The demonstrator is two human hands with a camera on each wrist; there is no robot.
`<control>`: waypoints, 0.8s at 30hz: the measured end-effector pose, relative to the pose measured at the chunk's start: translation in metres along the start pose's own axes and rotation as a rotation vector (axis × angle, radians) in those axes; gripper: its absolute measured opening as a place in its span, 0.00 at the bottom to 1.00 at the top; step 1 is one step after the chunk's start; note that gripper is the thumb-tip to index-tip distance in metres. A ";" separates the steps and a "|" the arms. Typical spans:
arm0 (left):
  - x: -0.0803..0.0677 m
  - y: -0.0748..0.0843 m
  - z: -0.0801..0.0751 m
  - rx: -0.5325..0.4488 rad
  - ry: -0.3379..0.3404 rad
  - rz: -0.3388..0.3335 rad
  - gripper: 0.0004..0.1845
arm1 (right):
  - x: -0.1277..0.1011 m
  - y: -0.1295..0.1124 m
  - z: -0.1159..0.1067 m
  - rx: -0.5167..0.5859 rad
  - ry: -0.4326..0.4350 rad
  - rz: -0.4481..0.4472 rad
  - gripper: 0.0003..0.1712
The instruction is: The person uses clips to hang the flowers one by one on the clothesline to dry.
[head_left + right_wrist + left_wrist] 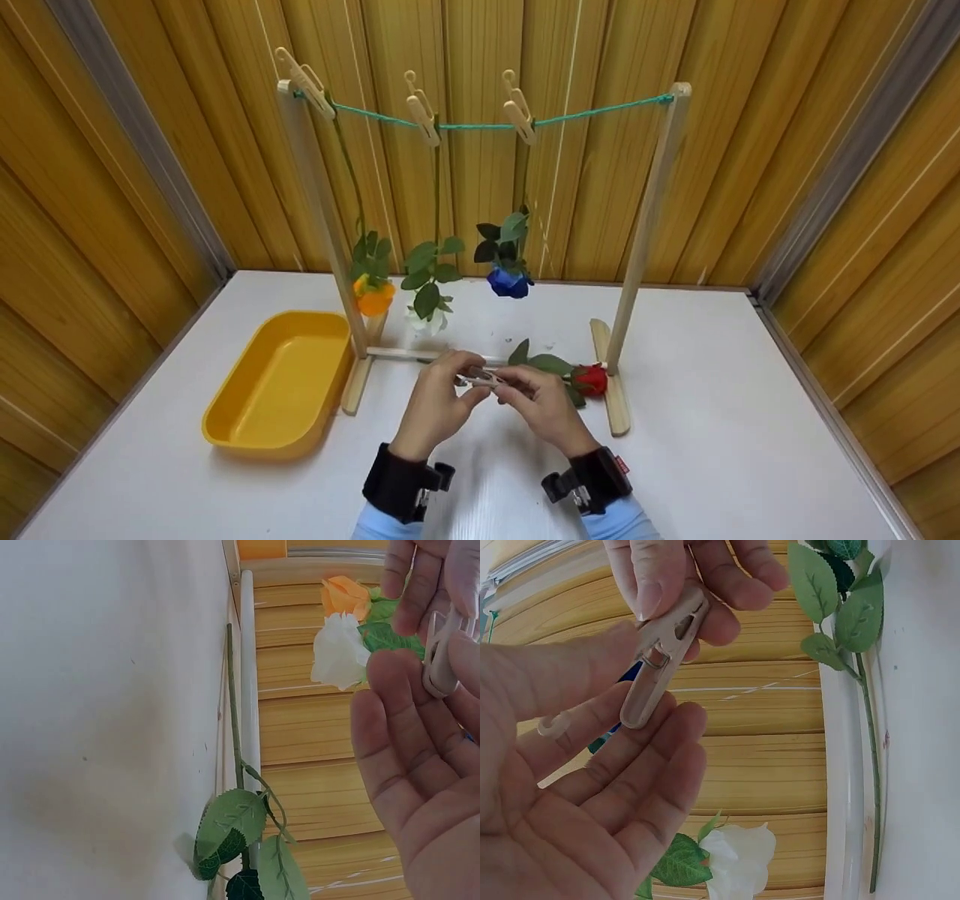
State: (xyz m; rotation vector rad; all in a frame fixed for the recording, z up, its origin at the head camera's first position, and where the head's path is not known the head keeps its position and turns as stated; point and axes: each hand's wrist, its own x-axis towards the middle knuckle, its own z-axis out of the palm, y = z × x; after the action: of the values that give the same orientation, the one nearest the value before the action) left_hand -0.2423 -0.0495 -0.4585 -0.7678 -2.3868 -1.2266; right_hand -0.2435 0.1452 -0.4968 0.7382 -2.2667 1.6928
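A beige clothespin with a wire spring (639, 701) is held between both hands, above the table in front of the rack. My left hand (437, 409) pinches one end of it between thumb and fingers. On the other end, the thumb and fingers of my right hand (546, 409) grip it. Just beyond the hands, a red rose (590, 380) lies on the table along the rack's bottom bar, its green stem (233, 705) pointing left. Part of that stem is hidden behind the hands in the head view.
A wooden rack (646, 217) carries a green cord (592, 112). Clothespins on it hold an orange rose (374, 298), a white rose (427, 321) and a blue rose (510, 283) upside down. A yellow basin (281, 390) stands at the left, beside the rack's foot.
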 end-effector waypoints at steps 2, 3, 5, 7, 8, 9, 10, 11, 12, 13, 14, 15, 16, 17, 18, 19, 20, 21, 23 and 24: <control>0.000 -0.001 0.000 -0.004 0.008 0.003 0.15 | 0.001 0.000 0.000 0.003 0.003 0.000 0.14; 0.000 -0.001 0.000 -0.005 0.010 0.004 0.15 | 0.001 0.000 0.001 0.001 0.004 -0.005 0.13; 0.001 -0.001 0.000 -0.009 0.010 0.005 0.14 | 0.001 0.000 0.001 -0.005 0.010 -0.017 0.13; 0.001 -0.001 0.000 -0.012 0.008 0.004 0.14 | 0.002 0.000 0.001 -0.009 0.018 -0.020 0.13; 0.001 -0.001 0.000 -0.013 0.008 0.001 0.14 | 0.002 0.000 0.001 -0.012 0.019 -0.021 0.13; 0.001 -0.001 0.000 -0.013 0.009 -0.002 0.14 | 0.002 0.000 0.001 -0.016 0.017 -0.025 0.13; 0.001 -0.001 0.000 -0.013 0.011 -0.004 0.14 | 0.002 0.000 0.001 -0.018 0.014 -0.019 0.13; 0.001 -0.001 0.000 -0.011 0.014 -0.003 0.14 | 0.003 0.000 0.001 -0.018 0.009 -0.011 0.13; 0.001 -0.001 0.000 -0.007 0.019 -0.004 0.14 | 0.003 0.000 0.000 -0.022 0.004 -0.005 0.14; 0.001 -0.001 0.000 -0.003 0.025 -0.004 0.14 | 0.003 0.000 -0.001 -0.033 0.001 0.003 0.14; 0.001 -0.001 -0.001 0.002 0.032 -0.006 0.14 | 0.003 0.000 -0.001 -0.051 0.002 0.008 0.14; 0.001 -0.001 -0.001 0.010 0.041 -0.006 0.14 | 0.003 0.001 -0.002 -0.076 0.009 0.013 0.14; 0.001 0.000 -0.001 0.019 0.051 -0.008 0.14 | 0.004 0.002 -0.004 -0.107 0.021 0.020 0.13; 0.001 0.000 -0.002 0.028 0.060 -0.014 0.14 | 0.004 0.002 -0.005 -0.144 0.037 0.021 0.13; 0.001 0.000 -0.002 0.038 0.070 -0.021 0.14 | 0.004 0.004 -0.006 -0.183 0.057 0.023 0.12; 0.001 0.000 -0.003 0.048 0.081 -0.028 0.14 | 0.004 0.005 -0.008 -0.226 0.080 0.019 0.12; 0.001 0.000 -0.004 0.057 0.090 -0.035 0.15 | 0.004 0.007 -0.009 -0.265 0.103 0.021 0.11; 0.001 0.000 -0.004 0.065 0.100 -0.041 0.15 | 0.004 0.009 -0.011 -0.303 0.123 0.020 0.11; 0.000 -0.001 -0.005 0.079 0.117 -0.052 0.15 | 0.003 0.012 -0.013 -0.381 0.153 0.030 0.11; 0.000 -0.001 -0.005 0.085 0.125 -0.054 0.15 | 0.003 0.014 -0.014 -0.417 0.160 0.047 0.12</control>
State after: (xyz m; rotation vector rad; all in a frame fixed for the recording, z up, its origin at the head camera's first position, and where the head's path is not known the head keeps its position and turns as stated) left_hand -0.2429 -0.0544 -0.4561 -0.5868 -2.3547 -1.1497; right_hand -0.2551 0.1605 -0.5031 0.4415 -2.4177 1.1818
